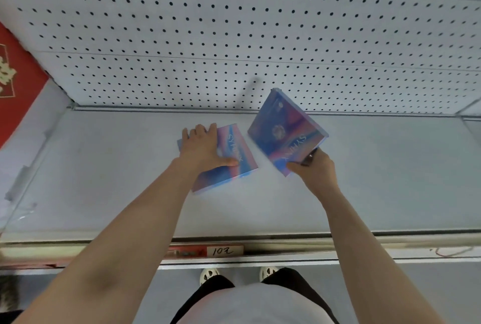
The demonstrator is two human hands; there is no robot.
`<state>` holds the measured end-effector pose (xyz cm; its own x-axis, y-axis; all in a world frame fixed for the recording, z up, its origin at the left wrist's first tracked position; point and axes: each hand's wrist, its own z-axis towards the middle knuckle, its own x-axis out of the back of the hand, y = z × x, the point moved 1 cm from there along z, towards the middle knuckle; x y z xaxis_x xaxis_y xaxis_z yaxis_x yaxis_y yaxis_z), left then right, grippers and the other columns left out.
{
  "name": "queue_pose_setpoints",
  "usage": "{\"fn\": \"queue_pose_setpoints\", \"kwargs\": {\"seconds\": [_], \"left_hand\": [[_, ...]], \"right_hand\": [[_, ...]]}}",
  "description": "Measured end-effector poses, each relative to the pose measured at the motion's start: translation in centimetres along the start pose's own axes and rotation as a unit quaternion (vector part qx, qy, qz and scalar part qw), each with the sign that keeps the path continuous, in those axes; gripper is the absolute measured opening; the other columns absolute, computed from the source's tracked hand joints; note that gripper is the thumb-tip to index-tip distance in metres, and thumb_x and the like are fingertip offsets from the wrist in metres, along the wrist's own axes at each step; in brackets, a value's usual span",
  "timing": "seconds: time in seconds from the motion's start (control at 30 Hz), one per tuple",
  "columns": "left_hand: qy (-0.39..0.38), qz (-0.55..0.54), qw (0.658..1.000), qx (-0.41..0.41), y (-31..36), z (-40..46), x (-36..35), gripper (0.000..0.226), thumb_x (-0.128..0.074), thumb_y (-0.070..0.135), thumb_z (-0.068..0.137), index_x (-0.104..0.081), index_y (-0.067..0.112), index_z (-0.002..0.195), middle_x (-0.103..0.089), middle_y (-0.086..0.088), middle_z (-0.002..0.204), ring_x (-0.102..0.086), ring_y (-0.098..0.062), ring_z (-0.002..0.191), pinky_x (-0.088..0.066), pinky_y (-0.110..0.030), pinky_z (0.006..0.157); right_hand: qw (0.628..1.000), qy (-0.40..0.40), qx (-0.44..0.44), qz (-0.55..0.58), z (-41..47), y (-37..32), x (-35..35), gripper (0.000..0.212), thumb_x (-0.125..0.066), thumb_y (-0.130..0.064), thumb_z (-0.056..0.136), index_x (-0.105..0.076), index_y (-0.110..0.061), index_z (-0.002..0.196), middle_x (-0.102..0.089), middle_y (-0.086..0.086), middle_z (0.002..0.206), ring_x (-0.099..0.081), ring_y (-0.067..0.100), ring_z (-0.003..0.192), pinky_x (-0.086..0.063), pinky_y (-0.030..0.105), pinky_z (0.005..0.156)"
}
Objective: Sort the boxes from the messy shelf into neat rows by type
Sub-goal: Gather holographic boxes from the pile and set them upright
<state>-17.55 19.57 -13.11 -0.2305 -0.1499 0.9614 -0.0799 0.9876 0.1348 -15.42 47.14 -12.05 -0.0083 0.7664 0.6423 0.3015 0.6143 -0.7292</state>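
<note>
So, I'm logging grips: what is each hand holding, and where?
Right hand pinches the raised box at its near corner. Left hand lies over the flat box on the shelf.

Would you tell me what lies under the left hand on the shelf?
The left hand rests on a flat pink-and-blue box lying on the grey shelf. The box's covered part is hidden.

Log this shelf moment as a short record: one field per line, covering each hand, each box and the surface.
left hand: lies on top of the left box, fingers spread over its far edge, thumb on its face
left box: flat on the shelf, pink and blue print
right hand: pinches the near corner of the right box
right box: same print, tilted up, its far corner raised
shelf: pale grey, pegboard back
price tag: on the front rail
</note>
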Motion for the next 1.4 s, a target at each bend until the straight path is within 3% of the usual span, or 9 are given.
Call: {"fn": "queue_pose_setpoints", "kwargs": {"seconds": [0.2, 0.3, 0.4, 0.53, 0.67, 0.77, 0.93, 1.17, 1.4], "left_hand": [[-0.021, -0.102, 0.994, -0.012, -0.1, 0.3, 1.7, 0.068, -0.071, 0.069, 0.069, -0.054, 0.016, 0.109, -0.044, -0.006, 0.112, -0.053, -0.028, 0.099, -0.045, -0.037, 0.080], [0.021, -0.187, 0.982, -0.011, 0.2, -0.4, 2.4, 0.043, -0.064, 0.057, 0.082, -0.056, 0.022, 0.106, -0.053, -0.001, 0.102, -0.056, -0.025, 0.092, -0.039, -0.032, 0.074], [0.034, -0.269, 0.962, 0.001, 0.4, -1.1, 3.3, 0.025, -0.054, 0.048, 0.091, -0.058, 0.027, 0.102, -0.062, 0.005, 0.094, -0.058, -0.021, 0.090, -0.037, -0.031, 0.073], [0.073, -0.404, 0.912, 0.002, 1.2, -2.6, 4.1, 0.026, -0.051, 0.042, 0.096, -0.063, 0.021, 0.106, -0.066, 0.003, 0.096, -0.059, -0.020, 0.087, -0.046, -0.034, 0.078], [0.084, -0.543, 0.834, 0.045, 4.0, -4.1, 3.9, 0.022, -0.052, 0.038, 0.098, -0.064, 0.021, 0.092, -0.067, 0.001, 0.092, -0.058, -0.019, 0.078, -0.045, -0.029, 0.065], [0.058, -0.623, 0.776, 0.076, 6.9, -5.4, 3.4, 0.020, -0.055, 0.035, 0.098, -0.064, 0.022, 0.085, -0.070, -0.007, 0.102, -0.063, -0.025, 0.087, -0.054, -0.040, 0.080], [0.036, -0.647, 0.760, 0.055, 12.6, -7.8, 2.5, 0.019, -0.057, 0.032, 0.098, -0.063, 0.021, 0.084, -0.070, -0.014, 0.105, -0.065, -0.027, 0.089, -0.052, -0.053, 0.090], [0.004, -0.667, 0.745, 0.011, 25.3, -12.5, 0.1, 0.020, -0.058, 0.030, 0.097, -0.060, 0.021, 0.079, -0.065, -0.009, 0.093, -0.058, -0.024, 0.082, -0.049, -0.040, 0.077], [-0.029, -0.677, 0.734, -0.043, 41.6, -18.1, -3.0, 0.017, -0.059, 0.039, 0.095, -0.063, 0.025, 0.085, -0.073, -0.007, 0.099, -0.070, -0.023, 0.085, -0.057, -0.045, 0.080]], "right_hand": [[0.998, 0.041, 0.005, 0.039, -0.5, -0.2, 1.1, 0.016, -0.070, -0.021, 0.073, -0.056, -0.017, 0.081, -0.065, -0.001, 0.074, -0.059, 0.019, 0.067, -0.046, 0.029, 0.058], [0.982, 0.070, 0.003, 0.177, -1.1, -0.6, 2.3, 0.023, -0.064, -0.029, 0.074, -0.058, -0.013, 0.089, -0.061, 0.002, 0.074, -0.055, 0.017, 0.067, -0.050, 0.033, 0.063], [0.929, 0.106, -0.024, 0.353, -1.6, -0.8, 3.9, 0.021, -0.062, -0.020, 0.082, -0.060, -0.014, 0.102, -0.066, 0.004, 0.091, -0.064, 0.017, 0.079, -0.058, 0.028, 0.070], [0.902, 0.213, -0.024, 0.376, -2.6, 0.7, 6.4, 0.014, -0.066, -0.020, 0.088, -0.063, -0.017, 0.101, -0.065, 0.005, 0.091, -0.060, 0.020, 0.077, -0.055, 0.032, 0.070], [0.870, 0.289, -0.028, 0.398, -4.7, 2.9, 8.8, 0.015, -0.072, -0.028, 0.086, -0.062, -0.017, 0.084, -0.060, 0.006, 0.081, -0.053, 0.019, 0.073, -0.045, 0.036, 0.066], [0.871, 0.315, -0.027, 0.376, -6.2, 4.6, 11.1, 0.023, -0.072, -0.034, 0.085, -0.060, -0.016, 0.077, -0.054, 0.001, 0.072, -0.048, 0.014, 0.065, -0.038, 0.028, 0.059], [0.878, 0.332, -0.026, 0.344, -8.9, 8.2, 15.8, 0.021, -0.066, -0.036, 0.086, -0.059, -0.022, 0.073, -0.050, -0.007, 0.066, -0.043, 0.011, 0.059, -0.035, 0.021, 0.052], [0.887, 0.338, -0.033, 0.312, -13.5, 17.0, 25.4, 0.024, -0.065, -0.039, 0.086, -0.055, -0.018, 0.078, -0.050, 0.000, 0.073, -0.044, 0.014, 0.067, -0.036, 0.029, 0.060], [0.888, 0.366, -0.056, 0.272, -18.5, 28.0, 37.6, 0.031, -0.061, -0.045, 0.086, -0.046, -0.020, 0.075, -0.044, -0.007, 0.069, -0.039, 0.015, 0.067, -0.032, 0.030, 0.061]]}}
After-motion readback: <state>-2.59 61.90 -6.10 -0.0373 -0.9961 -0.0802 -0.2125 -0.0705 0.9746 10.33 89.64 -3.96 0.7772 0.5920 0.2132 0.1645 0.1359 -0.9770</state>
